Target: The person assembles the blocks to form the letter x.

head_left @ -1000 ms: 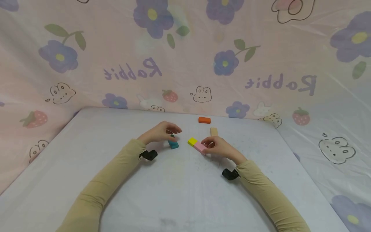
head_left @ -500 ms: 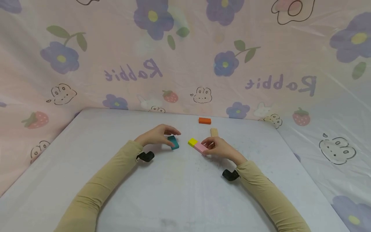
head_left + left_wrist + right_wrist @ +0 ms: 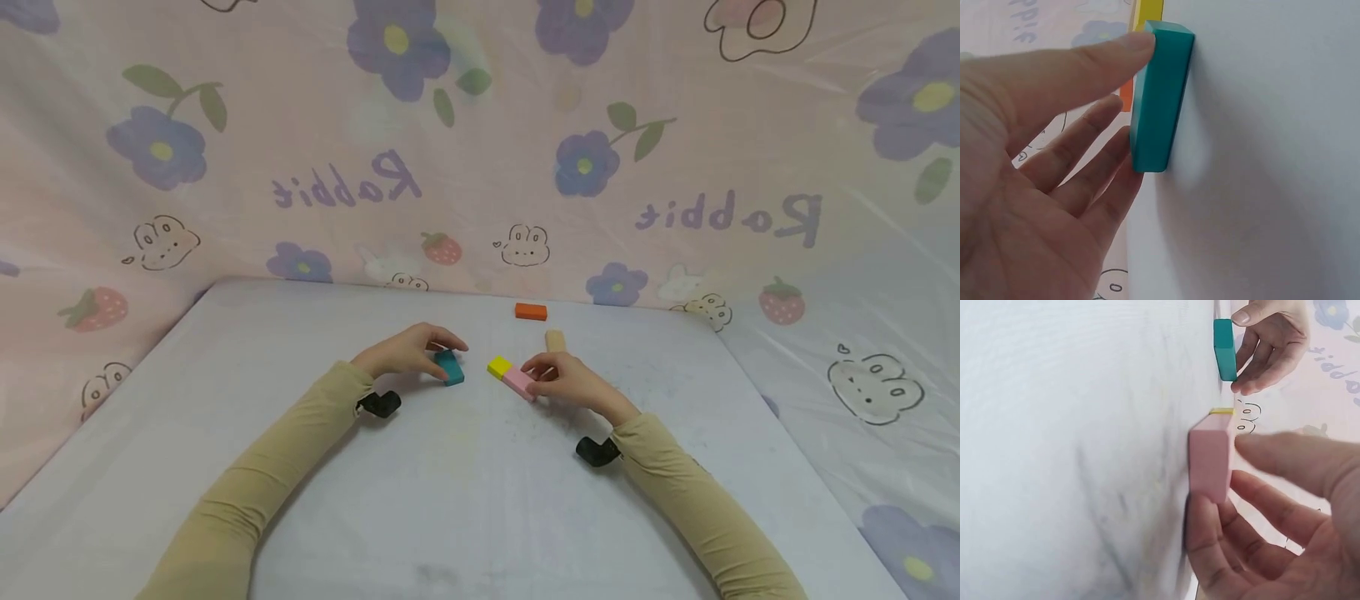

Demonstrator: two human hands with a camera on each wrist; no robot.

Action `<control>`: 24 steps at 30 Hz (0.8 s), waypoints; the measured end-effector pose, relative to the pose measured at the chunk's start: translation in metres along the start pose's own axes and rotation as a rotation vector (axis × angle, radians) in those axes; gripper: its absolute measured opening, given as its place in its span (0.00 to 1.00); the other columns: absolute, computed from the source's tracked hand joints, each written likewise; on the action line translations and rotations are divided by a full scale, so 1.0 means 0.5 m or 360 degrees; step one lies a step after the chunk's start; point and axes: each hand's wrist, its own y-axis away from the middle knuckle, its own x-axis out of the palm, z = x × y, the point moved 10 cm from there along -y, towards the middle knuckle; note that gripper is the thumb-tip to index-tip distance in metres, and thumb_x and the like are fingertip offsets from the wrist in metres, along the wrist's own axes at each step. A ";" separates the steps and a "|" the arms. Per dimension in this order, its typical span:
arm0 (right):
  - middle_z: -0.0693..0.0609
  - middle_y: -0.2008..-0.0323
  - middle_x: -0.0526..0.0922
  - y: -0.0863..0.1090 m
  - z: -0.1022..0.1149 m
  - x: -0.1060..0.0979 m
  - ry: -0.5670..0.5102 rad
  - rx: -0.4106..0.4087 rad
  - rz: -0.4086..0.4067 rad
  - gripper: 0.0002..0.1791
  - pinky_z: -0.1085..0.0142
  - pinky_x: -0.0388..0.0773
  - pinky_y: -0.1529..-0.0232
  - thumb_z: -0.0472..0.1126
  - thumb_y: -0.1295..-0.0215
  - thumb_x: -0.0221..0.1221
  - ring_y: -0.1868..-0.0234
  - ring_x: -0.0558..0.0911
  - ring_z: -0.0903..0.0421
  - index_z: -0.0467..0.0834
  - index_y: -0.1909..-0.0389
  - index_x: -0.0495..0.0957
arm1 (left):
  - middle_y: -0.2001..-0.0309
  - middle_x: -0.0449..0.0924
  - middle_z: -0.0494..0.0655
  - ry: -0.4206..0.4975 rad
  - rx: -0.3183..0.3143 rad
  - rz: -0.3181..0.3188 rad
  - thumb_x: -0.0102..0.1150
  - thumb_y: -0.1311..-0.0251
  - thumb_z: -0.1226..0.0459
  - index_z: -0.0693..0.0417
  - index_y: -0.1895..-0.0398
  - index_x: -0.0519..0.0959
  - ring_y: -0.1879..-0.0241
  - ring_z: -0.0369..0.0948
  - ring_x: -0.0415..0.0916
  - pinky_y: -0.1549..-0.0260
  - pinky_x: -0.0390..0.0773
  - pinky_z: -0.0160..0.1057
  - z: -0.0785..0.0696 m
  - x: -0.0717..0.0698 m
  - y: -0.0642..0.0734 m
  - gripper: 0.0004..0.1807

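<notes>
My left hand (image 3: 408,348) is curved around a teal block (image 3: 451,367) lying on the white surface. In the left wrist view, the thumb touches one upper edge of the teal block (image 3: 1163,100), and fingertips lie at its other side, partly hidden behind it. My right hand (image 3: 566,379) holds a pink block (image 3: 517,382) between thumb and fingers, as the right wrist view also shows on the pink block (image 3: 1210,462). A yellow block (image 3: 498,367) meets the pink one's far left end. A short gap separates the teal block from the yellow one.
Beyond my right hand lies a plain wooden block (image 3: 555,340), partly hidden by it. An orange block (image 3: 531,312) sits near the back of the white tabletop (image 3: 420,492). A printed curtain (image 3: 480,167) rises behind and at the sides.
My left hand has drawn back slightly to the left and nearer, uncovering more of the teal block. The right hand and the blocks have stayed in place.
</notes>
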 end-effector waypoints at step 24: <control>0.37 0.58 0.78 0.038 0.083 -0.006 -0.0061 0.0014 0.0027 0.16 0.63 0.77 0.60 0.30 0.36 0.57 0.59 0.76 0.44 0.30 0.48 0.75 | 0.43 0.76 0.48 0.0003 -0.0044 0.0044 0.70 0.51 0.74 0.59 0.43 0.76 0.43 0.43 0.70 0.40 0.67 0.41 0.018 0.005 -0.004 0.29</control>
